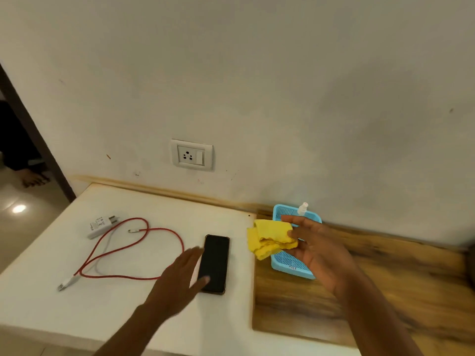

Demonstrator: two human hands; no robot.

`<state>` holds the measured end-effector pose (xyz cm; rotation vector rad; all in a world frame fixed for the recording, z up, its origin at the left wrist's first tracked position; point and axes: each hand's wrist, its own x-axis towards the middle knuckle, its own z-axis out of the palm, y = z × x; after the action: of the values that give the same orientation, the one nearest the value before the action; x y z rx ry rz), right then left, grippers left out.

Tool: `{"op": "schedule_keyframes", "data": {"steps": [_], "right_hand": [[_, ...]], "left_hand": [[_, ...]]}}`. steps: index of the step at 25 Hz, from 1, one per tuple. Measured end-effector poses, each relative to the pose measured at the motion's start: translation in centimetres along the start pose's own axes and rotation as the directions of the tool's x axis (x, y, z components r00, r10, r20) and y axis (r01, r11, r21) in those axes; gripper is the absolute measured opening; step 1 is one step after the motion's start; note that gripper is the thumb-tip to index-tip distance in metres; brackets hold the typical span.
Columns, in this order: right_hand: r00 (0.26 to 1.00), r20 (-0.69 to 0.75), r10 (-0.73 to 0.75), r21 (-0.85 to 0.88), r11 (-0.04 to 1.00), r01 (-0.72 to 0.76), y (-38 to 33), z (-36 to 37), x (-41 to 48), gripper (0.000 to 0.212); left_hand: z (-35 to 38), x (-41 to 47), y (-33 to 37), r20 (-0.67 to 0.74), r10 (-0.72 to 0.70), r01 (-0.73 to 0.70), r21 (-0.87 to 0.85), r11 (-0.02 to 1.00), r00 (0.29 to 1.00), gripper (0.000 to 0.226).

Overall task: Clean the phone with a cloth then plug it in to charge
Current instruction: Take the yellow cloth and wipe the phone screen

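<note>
From the head camera I look down at a white bench (128,304) against a pale wall. A black phone (215,263) lies flat, screen up, near the middle. My left hand (180,276) reaches to its left edge, fingers spread apart, thumb tip over the lower screen; I cannot tell if it touches. My right hand (318,253) pinches a crumpled yellow cloth (270,237) above a blue basket (288,263), which holds a small spray bottle (302,208). Left of the phone lie a looped red cable (133,253) and a white charger (101,225). A wall socket (192,155) sits above the bench.
</note>
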<state>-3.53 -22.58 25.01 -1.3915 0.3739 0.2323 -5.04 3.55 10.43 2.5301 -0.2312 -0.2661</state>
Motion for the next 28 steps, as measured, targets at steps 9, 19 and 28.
{"op": "schedule_keyframes", "data": {"steps": [9,19,28], "right_hand": [[0.986,0.14,0.086,0.071,0.993,-0.097,-1.2,4.0,-5.3,0.024],[0.991,0.022,0.128,-0.03,0.991,-0.128,-1.0,5.2,-7.4,0.02],[0.996,0.092,0.009,-0.179,0.984,0.008,-1.0,5.0,-9.2,0.054]], "left_hand": [[-9.9,-2.9,11.2,-0.22,0.221,-0.297,-0.426,0.854,0.95,0.035],[-11.4,-5.8,11.8,-0.165,0.204,-0.262,-0.538,0.801,0.965,0.02],[-13.4,-7.2,13.7,-0.433,0.211,-0.39,-0.38,0.839,0.877,0.013]]}}
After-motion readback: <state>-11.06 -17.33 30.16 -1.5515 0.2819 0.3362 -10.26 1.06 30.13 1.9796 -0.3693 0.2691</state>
